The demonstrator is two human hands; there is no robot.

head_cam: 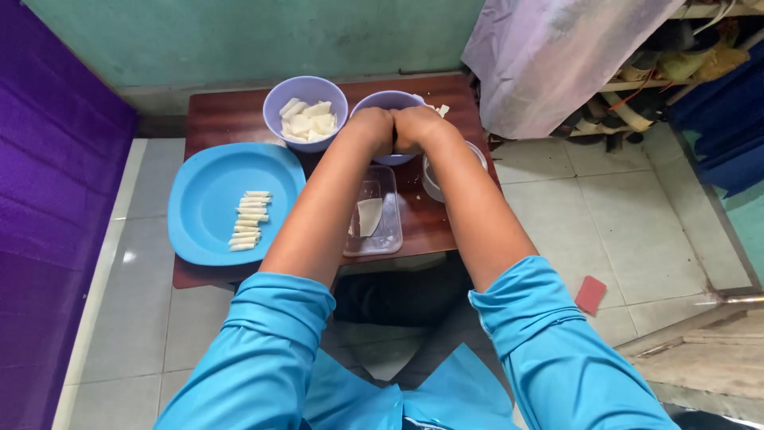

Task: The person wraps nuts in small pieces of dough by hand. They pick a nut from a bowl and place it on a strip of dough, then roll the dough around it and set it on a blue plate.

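While both of my arms stretch out over the low wooden worktop (231, 115), my left hand (372, 127) and right hand (415, 127) meet knuckle to knuckle over the nearer lavender bowl (387, 100), which stands at the far middle of the worktop. Both fists look curled, but from this angle I cannot tell what either grip encloses, or whether the fingers are clenched on anything at all; the bowl's contents are hidden behind my hands. Just to the left of it, a second lavender bowl (305, 91) holds white chunks (306, 121). A few white bits (440, 109) lie on the worktop just right of the nearer bowl. Under my forearms sits a clear rectangular container (388, 231) with a pale flat sheet (369, 216) inside. A round white-rimmed dish (432, 185) shows partly beneath my right forearm. On the left, a large blue plate (207, 191) carries a neat stack of white rolled sticks (250, 220). Blue sleeves (278, 318) cover my upper arms. A small red piece (590, 295) lies on the tiled floor (637, 223) at right.
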